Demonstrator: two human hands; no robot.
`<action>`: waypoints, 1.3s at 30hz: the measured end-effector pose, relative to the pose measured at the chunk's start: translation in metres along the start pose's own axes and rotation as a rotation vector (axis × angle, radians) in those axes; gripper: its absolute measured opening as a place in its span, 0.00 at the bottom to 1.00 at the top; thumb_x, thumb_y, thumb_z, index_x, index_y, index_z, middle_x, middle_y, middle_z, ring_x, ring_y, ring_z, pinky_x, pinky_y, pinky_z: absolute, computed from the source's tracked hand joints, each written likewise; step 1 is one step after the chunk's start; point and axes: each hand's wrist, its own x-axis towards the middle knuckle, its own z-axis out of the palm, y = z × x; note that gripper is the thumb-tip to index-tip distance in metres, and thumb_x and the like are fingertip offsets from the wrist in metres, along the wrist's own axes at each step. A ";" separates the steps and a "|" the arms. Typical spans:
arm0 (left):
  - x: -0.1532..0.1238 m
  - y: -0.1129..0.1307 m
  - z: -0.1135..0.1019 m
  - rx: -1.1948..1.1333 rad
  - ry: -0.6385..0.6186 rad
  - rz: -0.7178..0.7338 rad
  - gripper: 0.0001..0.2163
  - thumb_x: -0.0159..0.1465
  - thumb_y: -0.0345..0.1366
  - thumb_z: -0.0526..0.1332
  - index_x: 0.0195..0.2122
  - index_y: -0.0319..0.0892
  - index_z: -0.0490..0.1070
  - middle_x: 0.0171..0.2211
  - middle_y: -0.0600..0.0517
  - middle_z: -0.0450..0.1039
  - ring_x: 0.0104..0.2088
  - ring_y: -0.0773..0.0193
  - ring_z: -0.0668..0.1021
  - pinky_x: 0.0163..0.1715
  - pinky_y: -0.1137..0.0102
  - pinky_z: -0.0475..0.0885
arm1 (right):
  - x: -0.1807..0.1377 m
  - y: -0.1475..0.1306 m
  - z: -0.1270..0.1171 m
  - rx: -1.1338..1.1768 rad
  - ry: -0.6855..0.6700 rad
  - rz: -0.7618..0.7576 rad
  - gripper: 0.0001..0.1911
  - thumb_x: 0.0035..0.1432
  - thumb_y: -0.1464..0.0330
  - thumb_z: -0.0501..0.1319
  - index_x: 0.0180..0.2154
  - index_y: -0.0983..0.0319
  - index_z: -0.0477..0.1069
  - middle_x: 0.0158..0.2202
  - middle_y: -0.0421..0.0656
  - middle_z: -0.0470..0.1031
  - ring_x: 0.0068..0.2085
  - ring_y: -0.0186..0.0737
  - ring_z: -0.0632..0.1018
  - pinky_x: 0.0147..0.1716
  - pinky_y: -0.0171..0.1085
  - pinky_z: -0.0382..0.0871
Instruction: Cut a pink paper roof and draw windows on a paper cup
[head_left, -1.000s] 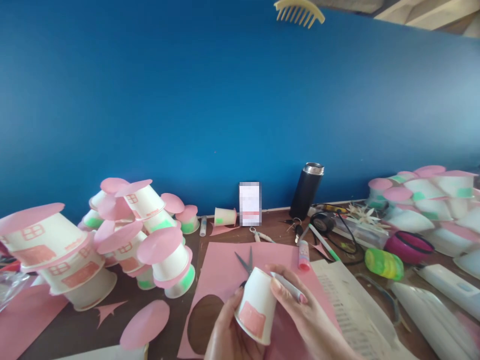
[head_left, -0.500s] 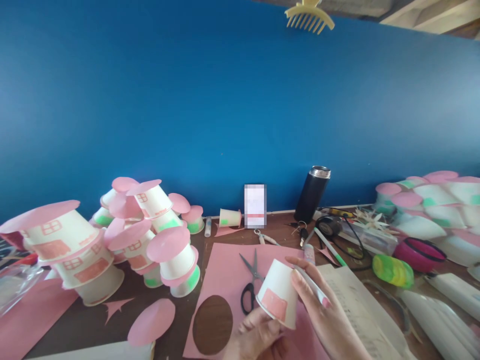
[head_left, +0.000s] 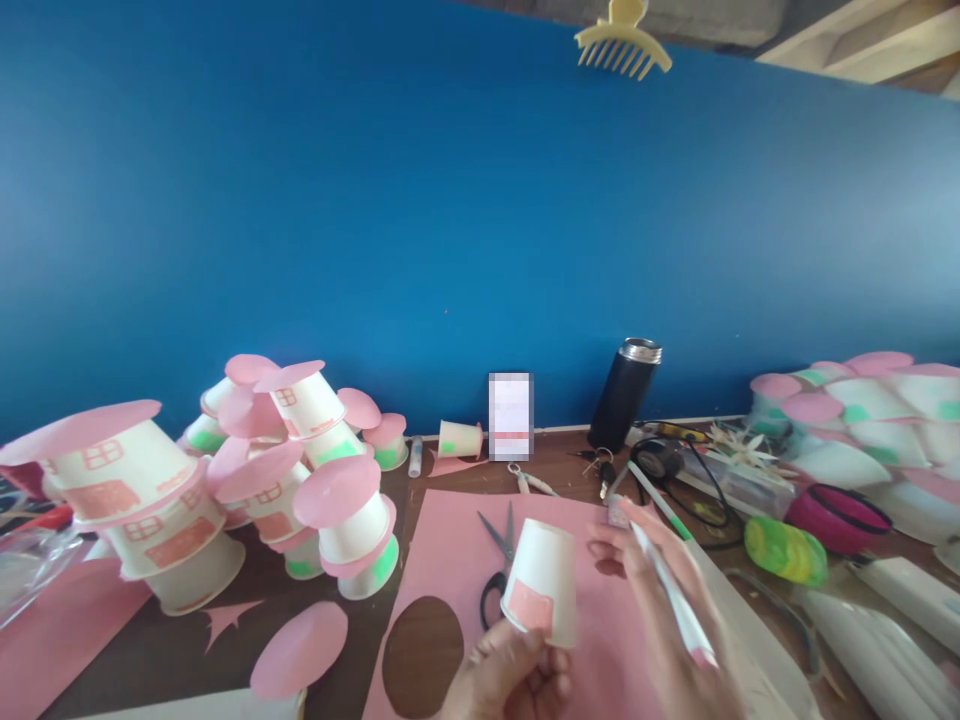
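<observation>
My left hand (head_left: 506, 682) grips an upturned white paper cup (head_left: 541, 580) by its rim, low in the middle; a pink door patch faces me. My right hand (head_left: 660, 610) sits just right of the cup, off it, blurred, with a white pen (head_left: 675, 605) lying between its fingers, pink end toward me. Under both hands is a pink paper sheet (head_left: 585, 520) with a round hole cut out. Black-handled scissors (head_left: 499, 560) rest on the sheet, right behind the cup.
Stacks of cup houses with pink round roofs (head_left: 225, 480) crowd the left; more stand at the far right (head_left: 862, 400). A black flask (head_left: 622, 395), keys, cables, a green-yellow roll (head_left: 786, 552), a magenta bowl (head_left: 838, 505) and printed paper lie to the right. A blue wall is behind.
My right hand has come off the cup and drawn to the right with the pen. My left hand has turned the cup more upright.
</observation>
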 end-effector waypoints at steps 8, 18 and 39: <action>0.001 0.003 -0.001 -0.024 0.096 0.004 0.06 0.51 0.28 0.71 0.27 0.33 0.76 0.21 0.48 0.76 0.25 0.66 0.78 0.31 0.75 0.73 | -0.021 -0.025 0.001 -0.262 0.049 -0.126 0.20 0.61 0.52 0.52 0.49 0.51 0.72 0.47 0.44 0.74 0.48 0.51 0.74 0.43 0.43 0.69; 0.002 0.003 -0.004 0.019 0.146 -0.058 0.11 0.47 0.32 0.74 0.27 0.35 0.75 0.22 0.49 0.78 0.25 0.65 0.81 0.23 0.78 0.70 | -0.013 -0.011 0.001 -0.165 -0.088 -0.416 0.08 0.59 0.68 0.59 0.41 0.56 0.73 0.34 0.43 0.77 0.35 0.40 0.78 0.33 0.33 0.71; -0.001 -0.003 0.002 0.119 0.183 0.010 0.14 0.42 0.37 0.76 0.22 0.34 0.76 0.23 0.47 0.78 0.25 0.67 0.79 0.29 0.77 0.72 | -0.012 -0.006 -0.006 -0.234 -0.113 -0.393 0.03 0.59 0.67 0.60 0.36 0.58 0.71 0.25 0.37 0.74 0.21 0.33 0.74 0.22 0.31 0.68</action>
